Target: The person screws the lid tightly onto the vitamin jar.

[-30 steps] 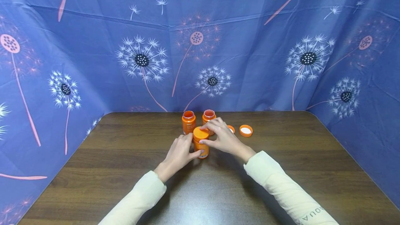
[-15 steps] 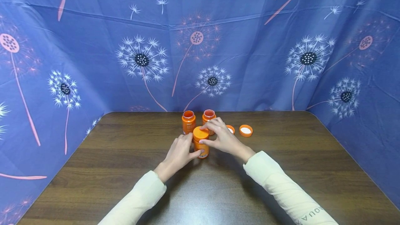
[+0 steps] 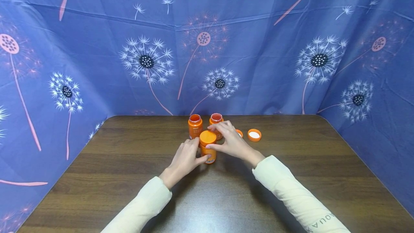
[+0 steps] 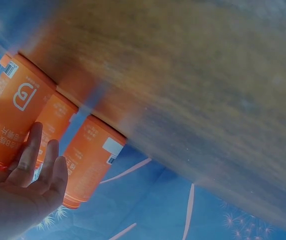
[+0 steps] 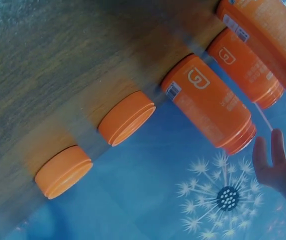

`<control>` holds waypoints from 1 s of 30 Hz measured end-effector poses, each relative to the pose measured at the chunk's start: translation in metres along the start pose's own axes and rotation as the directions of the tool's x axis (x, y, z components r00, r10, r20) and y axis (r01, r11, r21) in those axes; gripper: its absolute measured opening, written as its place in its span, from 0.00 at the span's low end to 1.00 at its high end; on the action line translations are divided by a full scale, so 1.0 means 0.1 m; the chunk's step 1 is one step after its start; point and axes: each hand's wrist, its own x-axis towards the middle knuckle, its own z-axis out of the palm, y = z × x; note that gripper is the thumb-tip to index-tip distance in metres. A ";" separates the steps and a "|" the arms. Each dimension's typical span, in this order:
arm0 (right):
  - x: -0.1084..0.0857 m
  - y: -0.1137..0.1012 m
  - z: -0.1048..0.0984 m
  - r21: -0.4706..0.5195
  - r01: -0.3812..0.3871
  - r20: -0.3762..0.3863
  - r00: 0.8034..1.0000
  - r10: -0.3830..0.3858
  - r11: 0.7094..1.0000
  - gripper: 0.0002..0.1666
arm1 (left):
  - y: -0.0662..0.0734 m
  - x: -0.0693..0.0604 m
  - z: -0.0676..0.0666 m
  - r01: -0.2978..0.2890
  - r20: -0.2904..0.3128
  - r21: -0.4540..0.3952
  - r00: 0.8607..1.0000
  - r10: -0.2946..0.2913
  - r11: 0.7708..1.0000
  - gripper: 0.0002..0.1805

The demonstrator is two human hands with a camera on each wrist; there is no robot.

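Note:
In the head view an orange bottle (image 3: 208,154) stands upright on the table, its orange cap (image 3: 208,137) on top. My left hand (image 3: 184,157) holds the bottle's body from the left, the thumb across its front. At the cap's right side is my right hand (image 3: 231,141), thumb at the front of the rim and index finger at the back. The right wrist view shows the other fingers (image 5: 277,145) of that hand spread away from the bottle. Behind stand two uncapped orange bottles, one on the left (image 3: 195,128) and one on the right (image 3: 216,118), partly hidden by my right hand.
Two loose orange caps lie to the right, white insides up; one cap (image 3: 254,135) shows whole, the other cap (image 3: 239,132) is partly covered by my right hand. The brown wooden table (image 3: 129,146) ends at a blue dandelion-print cloth (image 3: 258,46) behind and at both sides.
My right index finger has shifted slightly back from the cap's top to its far edge. The left hand and the bottles stay where they were.

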 end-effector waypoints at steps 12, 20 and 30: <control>0.00 0.08 -0.09 0.186 -0.127 0.199 0.976 0.089 0.974 0.32 | 0.00 0.01 0.00 -0.002 0.021 0.000 1.000 0.002 1.000 0.25; 0.01 0.07 -0.08 0.162 -0.119 0.183 0.979 0.088 0.980 0.28 | 0.00 0.00 0.01 0.003 0.007 0.010 1.000 -0.003 1.000 0.25; 0.02 0.03 -0.03 0.100 -0.124 0.080 0.990 0.117 0.987 0.27 | 0.01 0.00 0.00 0.007 0.006 0.011 1.000 -0.007 1.000 0.25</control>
